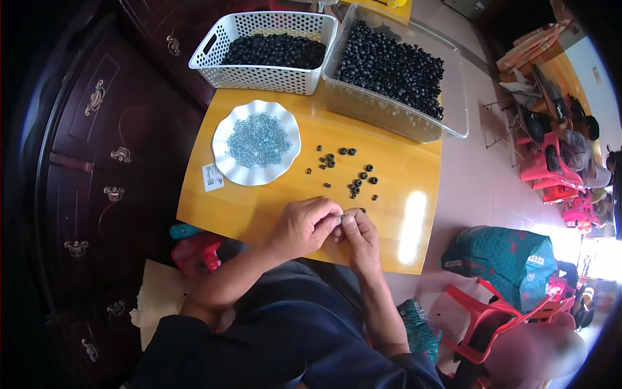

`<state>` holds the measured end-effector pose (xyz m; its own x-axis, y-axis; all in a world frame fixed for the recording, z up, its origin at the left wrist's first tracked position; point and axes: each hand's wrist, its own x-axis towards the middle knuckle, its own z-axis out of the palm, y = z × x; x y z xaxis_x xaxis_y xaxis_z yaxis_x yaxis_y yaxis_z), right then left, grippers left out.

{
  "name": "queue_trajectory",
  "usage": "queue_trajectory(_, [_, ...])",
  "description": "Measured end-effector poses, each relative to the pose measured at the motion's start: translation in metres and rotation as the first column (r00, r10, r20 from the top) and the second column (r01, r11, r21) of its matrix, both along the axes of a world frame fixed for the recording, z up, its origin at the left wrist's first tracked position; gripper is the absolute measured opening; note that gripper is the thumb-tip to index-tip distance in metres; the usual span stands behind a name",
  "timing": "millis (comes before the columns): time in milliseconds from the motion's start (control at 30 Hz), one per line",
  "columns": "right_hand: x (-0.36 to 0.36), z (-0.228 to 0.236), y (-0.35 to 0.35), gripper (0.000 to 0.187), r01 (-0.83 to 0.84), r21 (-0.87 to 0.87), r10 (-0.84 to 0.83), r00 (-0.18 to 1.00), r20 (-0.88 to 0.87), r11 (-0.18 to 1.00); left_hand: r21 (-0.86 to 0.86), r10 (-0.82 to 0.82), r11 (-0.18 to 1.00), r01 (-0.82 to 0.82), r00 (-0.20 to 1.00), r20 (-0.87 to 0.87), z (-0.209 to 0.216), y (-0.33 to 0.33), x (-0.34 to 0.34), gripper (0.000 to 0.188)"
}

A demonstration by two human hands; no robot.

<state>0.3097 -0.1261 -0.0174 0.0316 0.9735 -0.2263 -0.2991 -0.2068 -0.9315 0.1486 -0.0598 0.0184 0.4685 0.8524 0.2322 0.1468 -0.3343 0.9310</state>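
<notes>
My left hand and my right hand meet over the near part of the yellow table. Thumbs and fingertips of both are pinched together around something tiny, mostly hidden by the fingers. Just beyond them, small black ring-shaped parts lie scattered on the tabletop, some bigger than others. A white scalloped plate to the left carries a heap of small clear, bluish pieces, perhaps springs.
At the table's far side stand a white perforated basket and a clear plastic bin, both holding many black parts. A small white label lies by the plate. Dark drawers flank the left; a red stool and teal bag stand right.
</notes>
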Motion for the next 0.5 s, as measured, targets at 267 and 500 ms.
queue_trajectory(267, [-0.006,-0.003,-0.005,0.020,0.067,-0.064,-0.070,0.996,-0.052,0.996,0.157,0.035,0.987,-0.015,0.992,-0.122,-0.003,0.000,-0.002,0.007])
queue_trajectory(500, [-0.005,0.007,0.000,0.015,0.054,0.191,-0.142,0.863,0.485,0.980,-0.088,0.046,0.995,-0.043,0.998,0.035,-0.008,0.000,0.000,0.005])
